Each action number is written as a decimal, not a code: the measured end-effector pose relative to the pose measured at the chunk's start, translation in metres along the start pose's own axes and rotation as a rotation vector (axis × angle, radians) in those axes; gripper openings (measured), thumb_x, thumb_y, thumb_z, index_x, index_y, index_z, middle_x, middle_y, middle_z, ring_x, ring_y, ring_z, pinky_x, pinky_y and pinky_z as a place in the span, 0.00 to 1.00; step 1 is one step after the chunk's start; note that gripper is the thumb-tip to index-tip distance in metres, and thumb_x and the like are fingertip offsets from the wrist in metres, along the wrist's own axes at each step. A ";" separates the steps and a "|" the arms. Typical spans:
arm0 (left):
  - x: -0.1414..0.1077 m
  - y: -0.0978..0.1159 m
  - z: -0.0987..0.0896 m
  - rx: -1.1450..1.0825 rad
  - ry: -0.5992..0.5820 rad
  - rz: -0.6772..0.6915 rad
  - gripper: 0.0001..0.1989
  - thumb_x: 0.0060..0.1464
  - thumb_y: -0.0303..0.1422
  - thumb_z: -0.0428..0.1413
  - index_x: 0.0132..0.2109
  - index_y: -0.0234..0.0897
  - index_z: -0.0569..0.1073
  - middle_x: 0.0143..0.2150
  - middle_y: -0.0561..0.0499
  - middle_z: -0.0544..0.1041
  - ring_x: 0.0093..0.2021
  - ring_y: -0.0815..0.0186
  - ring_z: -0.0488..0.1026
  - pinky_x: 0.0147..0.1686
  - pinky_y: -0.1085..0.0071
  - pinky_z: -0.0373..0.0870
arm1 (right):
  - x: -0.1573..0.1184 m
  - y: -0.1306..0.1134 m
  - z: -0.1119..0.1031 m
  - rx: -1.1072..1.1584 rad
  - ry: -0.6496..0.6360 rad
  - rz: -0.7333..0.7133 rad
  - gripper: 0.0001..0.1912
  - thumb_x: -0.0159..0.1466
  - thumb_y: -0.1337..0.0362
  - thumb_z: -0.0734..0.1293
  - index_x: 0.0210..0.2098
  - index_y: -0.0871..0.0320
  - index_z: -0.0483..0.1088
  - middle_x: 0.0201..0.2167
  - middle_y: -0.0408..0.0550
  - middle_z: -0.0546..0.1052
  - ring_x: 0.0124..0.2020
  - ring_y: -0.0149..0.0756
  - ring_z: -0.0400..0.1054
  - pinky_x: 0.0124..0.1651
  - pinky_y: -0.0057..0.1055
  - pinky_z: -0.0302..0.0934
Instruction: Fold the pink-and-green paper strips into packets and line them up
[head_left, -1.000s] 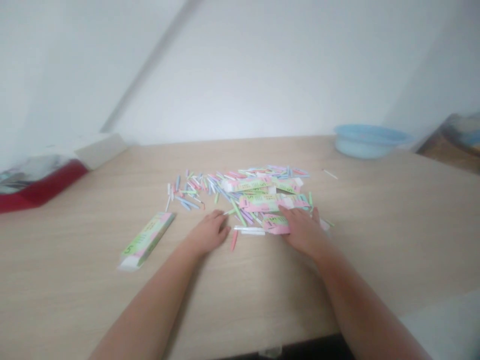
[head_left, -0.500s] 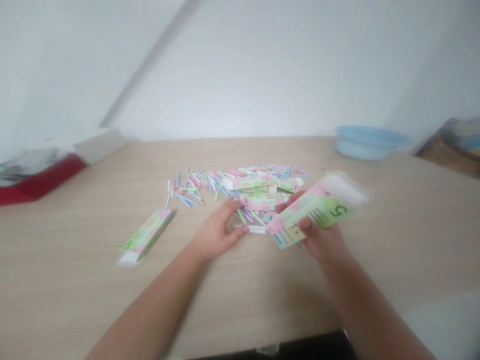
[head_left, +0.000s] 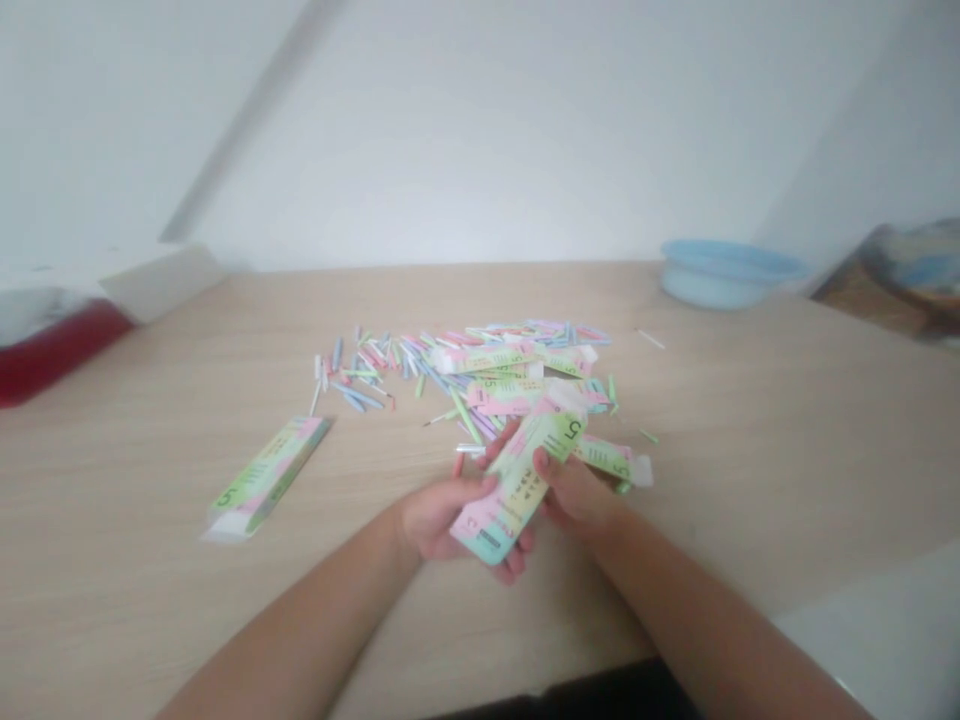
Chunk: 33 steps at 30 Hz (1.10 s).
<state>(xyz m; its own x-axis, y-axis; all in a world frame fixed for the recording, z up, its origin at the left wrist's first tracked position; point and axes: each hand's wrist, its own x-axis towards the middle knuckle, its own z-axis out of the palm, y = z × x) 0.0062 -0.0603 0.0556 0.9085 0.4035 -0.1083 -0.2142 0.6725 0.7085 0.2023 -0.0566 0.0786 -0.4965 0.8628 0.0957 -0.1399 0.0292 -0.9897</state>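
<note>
Both of my hands hold one flat cardboard box (head_left: 517,485), printed in pink, green and yellow with a "5" near its upper end. It is tilted above the table, and a pale flap sticks out at the top. My left hand (head_left: 435,515) is closed around the lower left side, fingers beneath and thumb on top. My right hand (head_left: 581,495) grips the right edge, thumb on the printed face. Just behind the hands, several similar boxes (head_left: 499,397) lie on a heap of slim pastel sticks (head_left: 465,345), perhaps pens. Another such box (head_left: 607,457) rests beside my right hand.
On the left lies one more printed box (head_left: 270,470), its pale flap toward me. A pale blue basin (head_left: 727,275) stands at the back right of the wooden table (head_left: 750,420). A red-edged container (head_left: 67,345) is at the far left. Loose sticks spread behind my hands.
My right hand has brought its box left and down toward me. My left hand has left the sticks and now grips this box too. Another box now lies by my right hand.
</note>
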 end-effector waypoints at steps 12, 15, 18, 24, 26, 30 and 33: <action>-0.034 0.047 -0.016 0.460 0.432 -0.026 0.27 0.57 0.49 0.63 0.54 0.34 0.74 0.46 0.42 0.79 0.34 0.67 0.77 0.29 0.74 0.71 | 0.009 -0.016 -0.031 -0.087 0.544 -0.171 0.25 0.62 0.44 0.72 0.51 0.51 0.69 0.50 0.52 0.78 0.50 0.47 0.74 0.52 0.46 0.72; -0.032 0.046 -0.020 0.448 0.473 0.002 0.25 0.58 0.50 0.61 0.53 0.35 0.73 0.46 0.43 0.78 0.36 0.65 0.77 0.31 0.72 0.74 | -0.037 -0.042 -0.037 -0.548 0.587 -0.189 0.26 0.69 0.44 0.65 0.62 0.49 0.64 0.62 0.56 0.72 0.63 0.49 0.67 0.63 0.51 0.65; -0.029 0.044 -0.021 0.457 0.467 -0.012 0.25 0.59 0.51 0.60 0.52 0.35 0.73 0.47 0.42 0.78 0.37 0.63 0.77 0.32 0.70 0.75 | -0.107 -0.053 -0.055 -1.223 0.738 -0.163 0.31 0.69 0.46 0.65 0.67 0.51 0.62 0.69 0.58 0.64 0.70 0.58 0.56 0.70 0.60 0.52; -0.025 0.044 -0.015 0.470 0.456 -0.004 0.25 0.57 0.51 0.62 0.50 0.35 0.73 0.45 0.43 0.78 0.35 0.63 0.77 0.31 0.69 0.76 | -0.181 0.022 -0.109 -1.617 0.709 0.225 0.39 0.72 0.42 0.54 0.71 0.63 0.54 0.65 0.71 0.66 0.68 0.68 0.58 0.62 0.70 0.57; -0.025 0.044 -0.013 0.476 0.457 -0.002 0.24 0.58 0.51 0.61 0.50 0.35 0.73 0.45 0.43 0.78 0.35 0.63 0.77 0.30 0.69 0.76 | -0.177 0.042 -0.116 -1.677 0.605 0.251 0.40 0.72 0.43 0.54 0.72 0.66 0.52 0.67 0.72 0.64 0.70 0.65 0.56 0.65 0.64 0.56; -0.024 0.043 -0.013 0.492 0.465 0.001 0.24 0.57 0.51 0.62 0.50 0.35 0.74 0.45 0.43 0.78 0.36 0.63 0.78 0.32 0.68 0.77 | -0.155 0.048 -0.116 -1.736 0.529 0.245 0.42 0.73 0.43 0.54 0.75 0.66 0.46 0.71 0.71 0.57 0.73 0.65 0.50 0.69 0.61 0.51; -0.024 0.042 -0.015 0.494 0.472 -0.002 0.25 0.56 0.51 0.62 0.50 0.36 0.73 0.46 0.43 0.78 0.35 0.63 0.78 0.31 0.68 0.77 | -0.134 0.042 -0.119 -1.700 0.426 0.220 0.42 0.73 0.43 0.55 0.75 0.64 0.44 0.73 0.68 0.56 0.74 0.62 0.46 0.71 0.60 0.49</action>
<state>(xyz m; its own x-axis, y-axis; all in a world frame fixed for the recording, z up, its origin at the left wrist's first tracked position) -0.0299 -0.0327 0.0772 0.6312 0.7049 -0.3234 0.0782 0.3571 0.9308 0.3651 -0.1113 0.0119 -0.1054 0.9741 0.2002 0.9939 0.1098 -0.0111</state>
